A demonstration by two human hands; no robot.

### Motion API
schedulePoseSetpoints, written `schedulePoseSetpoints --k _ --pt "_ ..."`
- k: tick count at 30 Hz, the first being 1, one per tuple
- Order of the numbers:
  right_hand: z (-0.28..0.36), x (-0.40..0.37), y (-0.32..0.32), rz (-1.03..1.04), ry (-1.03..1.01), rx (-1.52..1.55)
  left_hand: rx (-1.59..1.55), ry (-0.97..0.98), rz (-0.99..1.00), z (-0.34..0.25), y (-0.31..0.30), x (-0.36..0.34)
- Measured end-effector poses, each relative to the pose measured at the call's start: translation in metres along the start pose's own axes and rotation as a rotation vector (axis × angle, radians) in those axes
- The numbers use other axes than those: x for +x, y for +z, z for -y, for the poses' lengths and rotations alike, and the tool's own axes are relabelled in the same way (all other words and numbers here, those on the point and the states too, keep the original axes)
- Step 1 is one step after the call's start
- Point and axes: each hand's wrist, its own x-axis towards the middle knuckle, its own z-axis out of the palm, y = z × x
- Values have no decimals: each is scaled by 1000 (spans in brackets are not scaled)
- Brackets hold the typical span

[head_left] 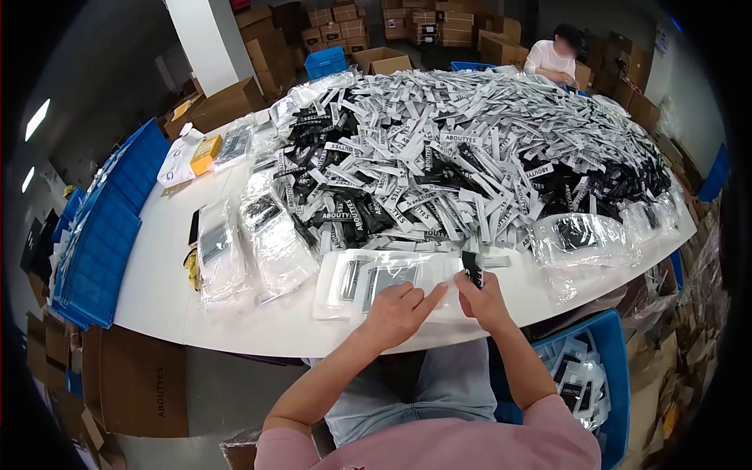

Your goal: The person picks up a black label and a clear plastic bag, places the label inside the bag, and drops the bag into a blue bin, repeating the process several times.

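My right hand (484, 302) is closed on a small black packet (471, 269) with white lettering, its top end sticking up above the fingers. Beside it, my left hand (397, 315) has its index finger stretched out onto a clear plastic bag (435, 272), with the other fingers curled. Under and left of this hand, flat bags with a dark printed panel (392, 276) lie overlapped on the white table (168, 294). Just past both hands rises a big heap of black and white strip packets (439, 168), many lettered ABOUTYES.
Stacks of clear bags lie left (222, 262) and right (580, 239) of my hands. A blue bin (615, 376) with filled bags stands low at the right. Blue crates (98, 251) line the left edge. Across the heap sits another person (552, 59).
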Motion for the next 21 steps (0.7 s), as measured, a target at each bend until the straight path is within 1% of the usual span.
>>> schedulePoseSetpoints --k 1,2,4,5,7,8,9,10,11,12,13,14,15,16,17,18,19,20,21 --pt "0 2 -2 54 3 54 3 -4 -1 0 -1 -1" --pt "4 3 -1 60 4 50 26 18 -2 1 -2 -3" --pt "14 3 4 78 95 107 53 31 -7 2 -4 -4" --pt "13 5 3 86 96 99 16 32 -12 3 -4 -4" --pt "9 12 0 95 37 -14 -15 25 -22 -2 -3 -6" --pt "10 12 2 106 34 -22 -177 -215 -20 -12 0 -6" --pt "11 8 4 123 -131 -250 -342 -454 -19 -19 1 -6" --pt "14 3 8 136 -296 -473 -666 -561 -14 -21 -4 -4" --pt "18 -2 17 137 -412 -594 -664 -566 -17 -20 -5 -4" --pt "16 -2 25 142 -408 -594 -894 -771 20 -17 -5 -3" --pt "13 -3 32 100 -602 -652 -1126 -976 56 -15 -5 -2" --pt "12 -3 35 57 -800 -706 -1310 -1008 -17 -10 -1 -3" --pt "19 -8 32 123 -673 -714 -1309 -1009 -23 -10 -4 0" --pt "19 -5 31 128 -677 -713 -1494 -1089 -102 -12 -10 3" --pt "20 -2 29 136 -606 -693 -1680 -1166 -189 -13 -12 5" --pt "20 1 28 145 -533 -672 -1678 -1170 -198 -12 -5 2" --pt "19 3 28 152 -458 -651 -1439 -1043 -202 -10 6 -2" --pt "16 5 31 156 -456 -650 -1203 -913 -199 -9 15 -7" --pt "14 6 37 103 -678 -750 -995 -895 -103 -3 6 -3"
